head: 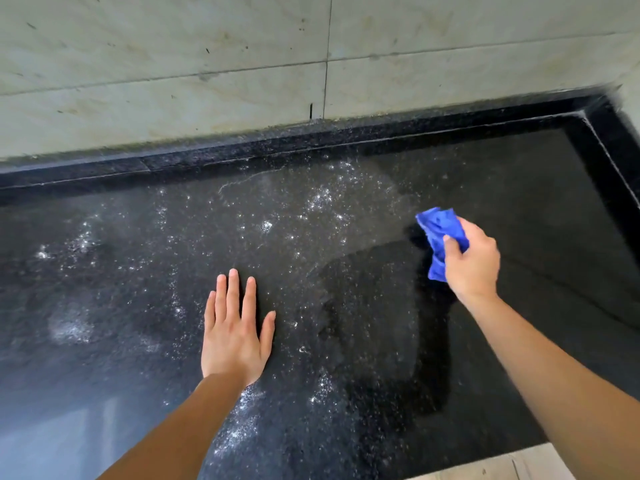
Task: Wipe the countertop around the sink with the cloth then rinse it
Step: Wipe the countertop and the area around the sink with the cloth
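Note:
A black speckled stone countertop (145, 258) fills the view, dotted with white specks and water spots across its left and middle. My right hand (474, 261) grips a bunched blue cloth (439, 230) and holds it against the counter at the right. A darker wet patch lies below and to the left of the cloth. My left hand (235, 330) lies flat on the counter with fingers straight, left of the wet patch. No sink is in view.
A raised black stone rim (277, 142) runs along the back and turns down the right side (620, 157). Behind it stands a pale tiled wall (173, 64). The counter's front edge shows at the bottom right, with light flooring (519, 462) below.

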A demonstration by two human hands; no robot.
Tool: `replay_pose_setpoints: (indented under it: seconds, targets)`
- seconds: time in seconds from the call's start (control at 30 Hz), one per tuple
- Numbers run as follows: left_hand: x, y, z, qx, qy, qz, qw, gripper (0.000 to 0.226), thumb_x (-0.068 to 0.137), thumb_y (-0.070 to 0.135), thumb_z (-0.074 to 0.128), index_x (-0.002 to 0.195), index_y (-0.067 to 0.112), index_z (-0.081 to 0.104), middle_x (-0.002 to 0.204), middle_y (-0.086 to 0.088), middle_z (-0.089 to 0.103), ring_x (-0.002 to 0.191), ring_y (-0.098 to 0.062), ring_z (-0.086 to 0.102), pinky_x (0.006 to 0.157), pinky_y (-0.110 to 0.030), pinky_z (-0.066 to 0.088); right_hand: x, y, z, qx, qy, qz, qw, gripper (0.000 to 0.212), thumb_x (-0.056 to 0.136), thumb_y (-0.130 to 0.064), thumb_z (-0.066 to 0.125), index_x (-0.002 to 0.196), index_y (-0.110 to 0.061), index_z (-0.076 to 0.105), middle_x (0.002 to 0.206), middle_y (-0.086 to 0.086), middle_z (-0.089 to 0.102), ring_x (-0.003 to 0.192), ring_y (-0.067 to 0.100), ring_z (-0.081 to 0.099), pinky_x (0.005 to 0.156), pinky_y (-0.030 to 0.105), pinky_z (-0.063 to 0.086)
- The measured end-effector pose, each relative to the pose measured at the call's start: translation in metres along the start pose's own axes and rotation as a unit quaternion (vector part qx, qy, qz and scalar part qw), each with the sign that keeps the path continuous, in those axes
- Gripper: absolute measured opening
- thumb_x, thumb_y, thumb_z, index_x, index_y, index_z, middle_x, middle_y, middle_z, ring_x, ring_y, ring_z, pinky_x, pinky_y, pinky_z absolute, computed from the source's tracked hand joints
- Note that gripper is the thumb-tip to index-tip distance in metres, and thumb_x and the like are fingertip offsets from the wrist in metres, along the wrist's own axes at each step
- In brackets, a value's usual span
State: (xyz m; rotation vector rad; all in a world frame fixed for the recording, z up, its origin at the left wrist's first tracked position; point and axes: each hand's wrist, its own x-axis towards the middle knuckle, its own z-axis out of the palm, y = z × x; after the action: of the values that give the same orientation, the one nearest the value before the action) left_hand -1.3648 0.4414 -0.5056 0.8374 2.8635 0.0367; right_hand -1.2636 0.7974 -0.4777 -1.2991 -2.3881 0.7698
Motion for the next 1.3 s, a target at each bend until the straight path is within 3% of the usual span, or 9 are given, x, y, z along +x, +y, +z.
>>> replay_pose_setpoints:
  seconds: [0.1,0.27,0.37,0.53,0.7,0.87,0.97,1.03,1.3]
  targets:
    - [0.0,0.0,0.001,-0.004,0.005,0.003,1.0,0.068,0.099,0.049,0.019,0.149,0.004,0.028,0.159,-0.019,0.014,0.148,-0.033,0.006,0.119,-0.044,0.007,0.021,0.004,0.004,-0.031,0.041,0.086,0.995,0.041,0.088,-0.011,0.049,0.128,-0.013,0.056,0.123,0.011,0.062,0.111,0.038,0.05,0.091,0.037,0.039]
    - [0.0,0.001,0.0,-0.006,0.002,0.002,1.0,0.067,0.099,0.049,0.02,0.148,0.004,0.029,0.159,-0.019,0.014,0.148,-0.033,0.007,0.119,-0.046,0.011,-0.072,-0.081,0.078,-0.009,-0.079,-0.193,0.978,0.04,0.084,-0.005,0.056,0.122,-0.013,0.058,0.121,-0.002,0.061,0.102,0.027,0.05,0.083,0.039,0.044]
    - [0.0,0.001,-0.002,-0.01,-0.002,-0.002,1.0,0.067,0.099,0.049,0.02,0.148,0.004,0.031,0.159,-0.019,0.015,0.148,-0.033,0.008,0.118,-0.047,0.012,-0.096,-0.098,0.087,0.039,-0.169,-0.252,0.952,0.042,0.085,-0.006,0.056,0.126,-0.015,0.057,0.123,-0.008,0.06,0.104,0.02,0.049,0.086,0.034,0.044]
    - [0.001,0.001,-0.003,-0.01,-0.006,0.001,1.0,0.068,0.099,0.049,0.019,0.148,0.004,0.032,0.158,-0.02,0.016,0.148,-0.034,0.01,0.117,-0.048,0.016,-0.017,-0.051,0.045,0.043,-0.073,-0.119,0.989,0.039,0.087,-0.007,0.054,0.125,-0.014,0.059,0.118,0.002,0.064,0.107,0.025,0.05,0.089,0.02,0.034]
    - [0.001,0.0,-0.001,-0.014,-0.003,0.001,1.0,0.067,0.099,0.048,0.022,0.149,0.004,0.029,0.158,-0.02,0.017,0.148,-0.034,0.01,0.117,-0.049,0.017,0.046,-0.032,0.031,-0.041,0.035,0.074,0.996,0.041,0.091,-0.01,0.049,0.131,-0.014,0.053,0.126,0.011,0.058,0.113,0.037,0.046,0.089,0.041,0.04]
    - [0.002,0.001,-0.002,-0.015,-0.005,0.001,1.0,0.066,0.098,0.047,0.024,0.148,0.004,0.031,0.158,-0.02,0.018,0.148,-0.034,0.012,0.117,-0.05,0.018,-0.046,-0.111,0.097,-0.056,-0.079,-0.218,0.971,0.038,0.083,-0.009,0.057,0.12,-0.019,0.056,0.119,-0.005,0.06,0.101,0.027,0.051,0.078,0.039,0.043]
    - [0.002,0.001,-0.003,-0.015,-0.003,0.001,1.0,0.066,0.098,0.046,0.026,0.147,0.003,0.033,0.157,-0.02,0.02,0.148,-0.034,0.013,0.117,-0.05,0.019,-0.064,-0.119,0.101,0.002,-0.168,-0.276,0.946,0.04,0.086,-0.008,0.055,0.124,-0.018,0.056,0.122,-0.009,0.059,0.104,0.019,0.049,0.082,0.036,0.043]
    - [0.001,0.001,-0.004,-0.015,-0.007,0.002,1.0,0.065,0.098,0.046,0.025,0.147,0.003,0.033,0.157,-0.02,0.019,0.148,-0.033,0.012,0.117,-0.05,0.019,-0.042,-0.108,0.088,0.063,-0.195,-0.245,0.948,0.04,0.087,-0.007,0.052,0.125,-0.019,0.057,0.12,-0.009,0.061,0.106,0.016,0.046,0.088,0.034,0.042]
    - [0.002,0.0,-0.002,-0.016,-0.001,0.005,1.0,0.065,0.099,0.047,0.027,0.147,0.004,0.034,0.157,-0.02,0.02,0.148,-0.034,0.011,0.116,-0.051,0.02,0.075,-0.067,0.058,-0.06,0.022,0.091,0.994,0.038,0.094,-0.013,0.046,0.132,-0.015,0.049,0.131,0.008,0.054,0.115,0.036,0.043,0.09,0.048,0.038]
